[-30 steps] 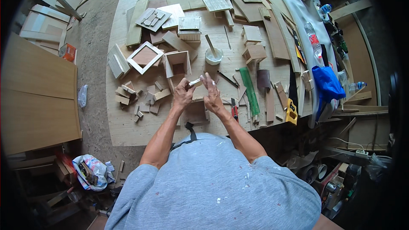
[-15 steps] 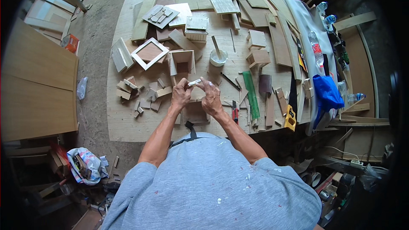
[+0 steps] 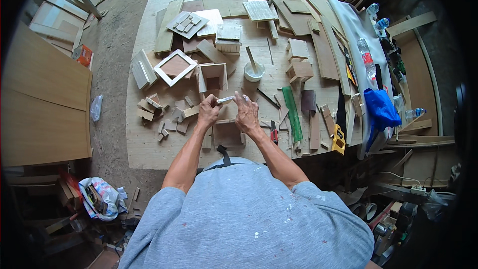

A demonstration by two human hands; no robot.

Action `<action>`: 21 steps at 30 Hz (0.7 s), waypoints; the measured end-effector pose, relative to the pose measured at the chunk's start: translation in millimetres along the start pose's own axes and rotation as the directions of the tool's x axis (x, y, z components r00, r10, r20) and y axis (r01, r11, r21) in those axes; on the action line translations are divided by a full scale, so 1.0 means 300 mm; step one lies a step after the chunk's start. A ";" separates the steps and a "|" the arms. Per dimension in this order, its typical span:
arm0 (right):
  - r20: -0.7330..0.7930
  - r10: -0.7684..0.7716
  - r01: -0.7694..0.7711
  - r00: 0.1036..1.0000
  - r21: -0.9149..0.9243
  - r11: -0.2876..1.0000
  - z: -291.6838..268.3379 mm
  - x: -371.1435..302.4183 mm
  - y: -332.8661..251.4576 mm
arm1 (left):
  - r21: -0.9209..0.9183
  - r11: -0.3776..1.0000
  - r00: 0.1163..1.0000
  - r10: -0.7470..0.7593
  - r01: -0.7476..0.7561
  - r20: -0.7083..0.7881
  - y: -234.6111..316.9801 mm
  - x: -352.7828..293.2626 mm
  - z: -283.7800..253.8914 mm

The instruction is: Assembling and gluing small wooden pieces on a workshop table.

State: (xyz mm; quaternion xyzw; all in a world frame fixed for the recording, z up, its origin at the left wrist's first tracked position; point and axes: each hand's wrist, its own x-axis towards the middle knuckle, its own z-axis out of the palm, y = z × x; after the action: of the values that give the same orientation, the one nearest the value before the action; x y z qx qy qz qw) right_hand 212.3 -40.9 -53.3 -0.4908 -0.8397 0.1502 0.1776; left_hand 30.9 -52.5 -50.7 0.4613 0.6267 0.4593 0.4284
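Note:
A short wooden strip with white glue-like smears (image 3: 226,99) is held up between my two hands, above the work table. My left hand (image 3: 208,113) is closed, pinching the strip's left end. At its other end, my right hand (image 3: 246,115) has the thumb and forefinger against the strip, and white smears show on its fingers. Just beyond my hands stands an open wooden box (image 3: 213,77). Another open box (image 3: 229,133) lies between my forearms, close to my body. A tub of white paste (image 3: 254,73) with a stick in it stands farther off to the right.
Small wood blocks (image 3: 172,119) and a white frame (image 3: 175,67) lie to the left. On the right are a green strip (image 3: 293,114), a red utility knife (image 3: 274,132), a yellow-handled saw (image 3: 339,139) and a blue bag (image 3: 382,109). Boards (image 3: 294,10) cover the far side.
The strip has shifted slightly and is turned a little between my hands. My right fingers have straightened somewhat. The whole view has shifted slightly.

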 end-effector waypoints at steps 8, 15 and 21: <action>-0.061 0.012 -0.019 0.998 -0.125 0.992 -0.047 0.036 0.016 | 0.031 1.000 0.999 0.000 -0.001 0.053 -0.062 0.035 -0.002; -0.097 0.218 -0.211 0.971 0.083 0.974 -0.136 0.300 0.201 | 0.158 0.987 0.996 -0.023 0.008 0.091 0.005 0.049 0.026; 0.291 0.338 -0.317 0.895 -0.118 0.941 -0.148 0.419 0.294 | 0.251 0.967 0.998 -0.053 0.041 0.042 0.018 0.056 0.030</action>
State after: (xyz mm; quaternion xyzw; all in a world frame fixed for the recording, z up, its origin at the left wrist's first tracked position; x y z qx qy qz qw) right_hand 242.7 114.7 -32.4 -0.6013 -0.7669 0.2241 0.0005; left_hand 37.2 -33.6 -49.3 0.5076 0.6798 0.3550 0.3927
